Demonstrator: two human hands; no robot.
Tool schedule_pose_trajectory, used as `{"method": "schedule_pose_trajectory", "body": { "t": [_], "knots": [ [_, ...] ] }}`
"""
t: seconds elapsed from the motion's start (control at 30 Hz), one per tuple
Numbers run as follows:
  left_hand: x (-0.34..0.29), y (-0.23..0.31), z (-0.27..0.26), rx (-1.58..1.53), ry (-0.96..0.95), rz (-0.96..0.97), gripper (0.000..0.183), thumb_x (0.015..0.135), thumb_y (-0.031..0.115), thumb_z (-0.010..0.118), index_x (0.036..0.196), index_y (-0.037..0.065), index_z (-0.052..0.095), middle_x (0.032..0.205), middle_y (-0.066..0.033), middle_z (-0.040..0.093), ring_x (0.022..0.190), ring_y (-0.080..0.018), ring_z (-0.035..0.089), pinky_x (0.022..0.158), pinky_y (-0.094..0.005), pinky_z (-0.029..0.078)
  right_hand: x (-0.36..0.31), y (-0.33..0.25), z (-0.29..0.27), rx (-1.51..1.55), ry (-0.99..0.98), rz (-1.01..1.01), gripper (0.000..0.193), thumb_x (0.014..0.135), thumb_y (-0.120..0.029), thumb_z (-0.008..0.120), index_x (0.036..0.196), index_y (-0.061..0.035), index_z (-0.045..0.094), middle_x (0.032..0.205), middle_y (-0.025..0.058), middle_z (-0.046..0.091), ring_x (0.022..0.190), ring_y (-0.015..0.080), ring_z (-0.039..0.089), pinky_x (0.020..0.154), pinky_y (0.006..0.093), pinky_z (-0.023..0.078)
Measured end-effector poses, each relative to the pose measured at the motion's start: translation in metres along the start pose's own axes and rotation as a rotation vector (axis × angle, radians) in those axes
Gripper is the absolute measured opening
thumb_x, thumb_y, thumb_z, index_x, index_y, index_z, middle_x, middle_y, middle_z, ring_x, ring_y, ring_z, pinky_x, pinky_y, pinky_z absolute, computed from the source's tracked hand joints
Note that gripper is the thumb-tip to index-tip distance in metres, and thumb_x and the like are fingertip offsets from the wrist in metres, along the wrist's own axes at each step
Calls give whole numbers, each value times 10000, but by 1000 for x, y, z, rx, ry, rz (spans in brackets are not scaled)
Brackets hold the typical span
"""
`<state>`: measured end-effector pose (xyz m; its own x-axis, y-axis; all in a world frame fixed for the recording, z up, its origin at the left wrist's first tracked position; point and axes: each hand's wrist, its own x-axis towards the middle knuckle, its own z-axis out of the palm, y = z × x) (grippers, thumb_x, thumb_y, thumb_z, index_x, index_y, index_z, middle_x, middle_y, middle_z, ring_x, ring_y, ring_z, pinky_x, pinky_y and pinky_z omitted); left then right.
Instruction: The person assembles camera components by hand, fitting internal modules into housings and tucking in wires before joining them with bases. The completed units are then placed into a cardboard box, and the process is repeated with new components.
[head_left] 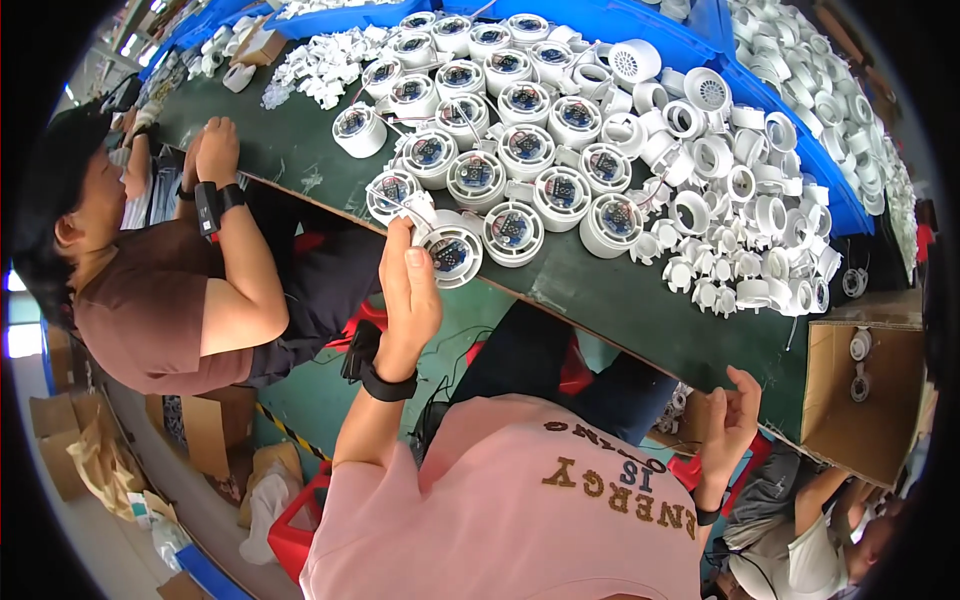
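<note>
My left hand [408, 300] is at the table's near edge, its fingers stretched out against the side of a white round housing with a blue circuit board [447, 256]. The fingers do not visibly wrap round it. That housing sits at the front left of a cluster of similar white housings [476, 178], all standing upright with their boards facing up. Thin wires and small white tabs show between several of them. My right hand [732, 425] hovers off the table's edge at the right, fingers loosely bent and apart, with nothing visible in it.
White rings [712, 158] and small white clips [716, 282] are heaped right of the cluster. Blue bins [800, 140] line the back. An open cardboard box [865, 400] stands at the right end of the dark green table [320, 170]. A co-worker [160, 300] sits at my left.
</note>
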<state>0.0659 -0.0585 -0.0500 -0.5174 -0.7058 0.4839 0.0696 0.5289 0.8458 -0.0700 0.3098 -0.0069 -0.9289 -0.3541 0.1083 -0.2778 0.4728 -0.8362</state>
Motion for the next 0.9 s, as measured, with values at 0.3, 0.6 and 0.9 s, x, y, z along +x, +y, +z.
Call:
{"method": "schedule_pose_trajectory", "body": {
  "t": [0.3,0.6,0.9],
  "knots": [
    [21,6,7,210,-72,-169,323,942,178,437,1083,-106,503,942,-226,569,827,-296,539,756,-364,428,1,-17,-11,-111,64,67,283,830,47,547,1107,-8,554,1153,95,482,688,86,535,607,222,445],
    [80,-84,-59,430,-97,-323,492,955,344,457,1206,-73,532,1198,-226,567,1098,-275,550,938,-329,406,50,28,-82,-182,318,92,229,837,-46,597,1063,-17,575,894,51,568,647,75,559,562,210,439],
    [114,-18,-58,784,104,185,337,942,250,513,1046,-67,566,898,-171,627,794,-248,591,670,-324,467,197,220,-227,-485,974,219,379,763,-206,660,1064,3,563,968,197,638,909,261,616,801,348,475]
  ]
}}
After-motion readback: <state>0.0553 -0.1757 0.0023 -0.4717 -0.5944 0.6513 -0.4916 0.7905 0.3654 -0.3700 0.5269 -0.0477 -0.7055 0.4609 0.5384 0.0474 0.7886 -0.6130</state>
